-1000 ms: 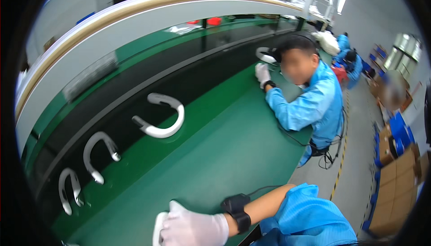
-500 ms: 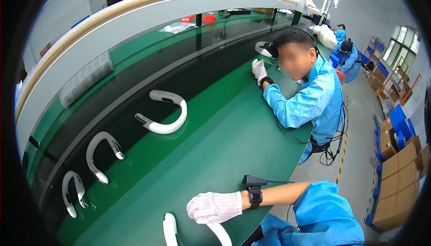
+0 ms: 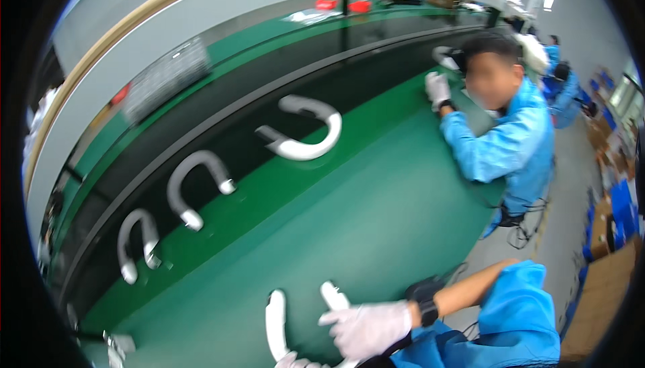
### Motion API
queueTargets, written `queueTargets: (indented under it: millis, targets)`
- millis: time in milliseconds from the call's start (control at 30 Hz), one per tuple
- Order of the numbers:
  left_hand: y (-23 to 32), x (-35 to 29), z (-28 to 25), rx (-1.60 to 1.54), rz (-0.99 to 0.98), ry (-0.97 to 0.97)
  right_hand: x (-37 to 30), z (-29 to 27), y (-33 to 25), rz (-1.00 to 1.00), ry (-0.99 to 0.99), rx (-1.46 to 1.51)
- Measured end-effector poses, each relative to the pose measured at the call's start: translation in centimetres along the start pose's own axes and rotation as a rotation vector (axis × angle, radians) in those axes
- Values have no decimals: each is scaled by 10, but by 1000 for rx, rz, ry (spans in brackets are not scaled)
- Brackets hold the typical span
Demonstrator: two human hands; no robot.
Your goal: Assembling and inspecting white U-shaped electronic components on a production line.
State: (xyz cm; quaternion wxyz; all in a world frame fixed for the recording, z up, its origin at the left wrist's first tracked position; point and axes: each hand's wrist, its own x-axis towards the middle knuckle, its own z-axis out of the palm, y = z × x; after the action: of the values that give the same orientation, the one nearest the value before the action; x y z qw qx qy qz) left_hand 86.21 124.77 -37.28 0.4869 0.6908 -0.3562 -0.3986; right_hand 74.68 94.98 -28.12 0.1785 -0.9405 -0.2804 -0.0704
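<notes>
Four white U-shaped bands counted in all: one (image 3: 277,324) on the green table (image 3: 376,200) at the near edge, three more along the dark conveyor belt (image 3: 222,126) beyond the table's far edge. Of those three, largest one (image 3: 306,136) roughly mid-belt, middle one (image 3: 195,186) farther left along the belt, smallest one (image 3: 136,243) farther left again, all lying flat and well apart from one another. Two gloved hands at the near edge of the table: right hand (image 3: 366,328) in a white glove, fingers spread, resting on one arm of the near band, thumb against its tip; whether closed round it, cannot tell. Left hand (image 3: 295,361) barely in view at the bottom rim, touching the same band's lower end; grip impossible to judge. One black wrist strap (image 3: 424,304) above the right glove, blue sleeve (image 3: 510,321) behind it. One co-worker in a blue coat (image 3: 517,146) seated at the far right end of the table, one white-gloved hand (image 3: 438,89) raised near the belt's edge. Two red items (image 3: 344,5) on the far side of the belt, blurred.
</notes>
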Motion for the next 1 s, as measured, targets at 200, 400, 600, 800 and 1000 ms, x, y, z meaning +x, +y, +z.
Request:
queueTargets:
  millis: [200, 400, 600, 800, 1000]
  targets:
    - [37, 17, -5, 740, 382, 44, 2, 1, 81, 184, 431, 12]
    - [48, 16, -19, 976, 548, -94, 25, 9, -6, -43, 57, 83]
    - [116, 30, -66, 1079, 791, 69, 40, -18, 54, 137, 363, 459]
    - [160, 71, -191, 94, 638, 922, 13, -58, 252, 885, 879, -239]
    - [162, 87, -388, 1384, 481, 1109, -32, -90, 308, 1223, 150, -785]
